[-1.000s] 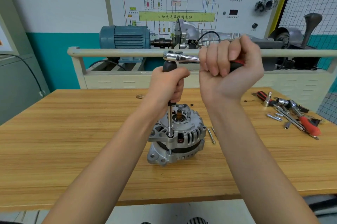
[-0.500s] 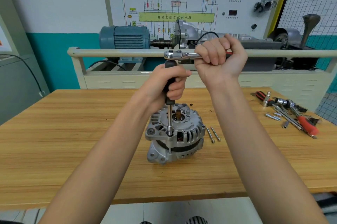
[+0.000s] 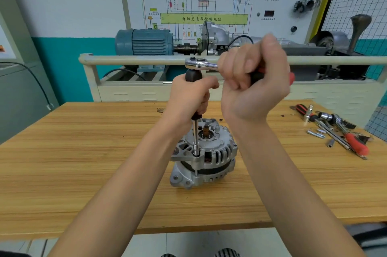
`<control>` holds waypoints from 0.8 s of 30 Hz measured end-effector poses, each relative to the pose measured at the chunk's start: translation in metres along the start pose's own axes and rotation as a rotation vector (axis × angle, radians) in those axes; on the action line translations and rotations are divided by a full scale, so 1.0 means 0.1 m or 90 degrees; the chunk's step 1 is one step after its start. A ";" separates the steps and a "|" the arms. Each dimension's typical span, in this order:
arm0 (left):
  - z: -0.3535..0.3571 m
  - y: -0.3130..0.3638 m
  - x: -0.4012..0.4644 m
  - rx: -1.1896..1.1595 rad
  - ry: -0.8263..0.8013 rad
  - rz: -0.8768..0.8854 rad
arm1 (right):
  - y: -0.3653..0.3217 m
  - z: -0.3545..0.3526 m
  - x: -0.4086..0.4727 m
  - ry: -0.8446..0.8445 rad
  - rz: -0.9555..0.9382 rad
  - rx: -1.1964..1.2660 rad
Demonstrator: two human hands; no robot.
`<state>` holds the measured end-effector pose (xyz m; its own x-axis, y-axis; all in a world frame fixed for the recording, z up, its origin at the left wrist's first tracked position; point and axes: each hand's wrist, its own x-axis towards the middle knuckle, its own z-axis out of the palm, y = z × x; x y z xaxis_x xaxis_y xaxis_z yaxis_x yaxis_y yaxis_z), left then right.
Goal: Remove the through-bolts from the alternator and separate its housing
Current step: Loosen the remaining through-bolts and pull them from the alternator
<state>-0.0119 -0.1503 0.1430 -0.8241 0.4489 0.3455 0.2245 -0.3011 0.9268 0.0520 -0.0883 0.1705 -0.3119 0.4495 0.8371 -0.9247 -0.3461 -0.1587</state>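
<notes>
A silver alternator (image 3: 211,158) stands on the wooden table (image 3: 83,162), shaft end up. A long extension bar (image 3: 195,137) rises from a through-bolt on its near left edge. My left hand (image 3: 191,97) grips the bar's black handle. My right hand (image 3: 254,85) grips the red and black handle of the ratchet (image 3: 201,64), whose chrome head sits on top of the bar. The two loose bolts seen earlier beside the alternator are hidden by my right forearm.
Several sockets, bars and a red-handled ratchet (image 3: 339,131) lie at the table's right. Behind the table a rail (image 3: 134,61) fronts a training rig with a blue motor (image 3: 144,42) and a wiring panel.
My right hand swung the ratchet handle from the right toward the far side and then back toward me. The left hand stayed on the bar handle.
</notes>
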 end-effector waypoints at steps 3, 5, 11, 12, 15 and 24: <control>-0.14 0.06 0.02 -0.030 -0.172 -0.030 | -0.05 -0.18 0.20 0.087 0.182 0.157; -0.17 0.07 0.03 -0.053 -0.254 -0.040 | -0.05 -0.29 0.30 0.173 0.278 0.257; -0.09 0.01 0.02 -0.058 -0.253 -0.054 | -0.04 -0.33 0.28 0.207 0.273 0.327; -0.07 0.00 0.02 -0.042 -0.205 -0.041 | -0.05 -0.31 0.25 0.189 0.246 0.298; 0.02 -0.03 0.00 -0.009 -0.032 -0.008 | -0.05 -0.20 0.11 0.101 0.145 0.173; -0.04 -0.01 0.01 0.008 -0.078 -0.004 | -0.06 -0.18 0.11 0.031 0.112 0.120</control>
<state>-0.0149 -0.1536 0.1420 -0.7556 0.5510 0.3543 0.2270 -0.2871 0.9306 0.0499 -0.0660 0.1713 -0.4793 0.4066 0.7778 -0.7994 -0.5681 -0.1956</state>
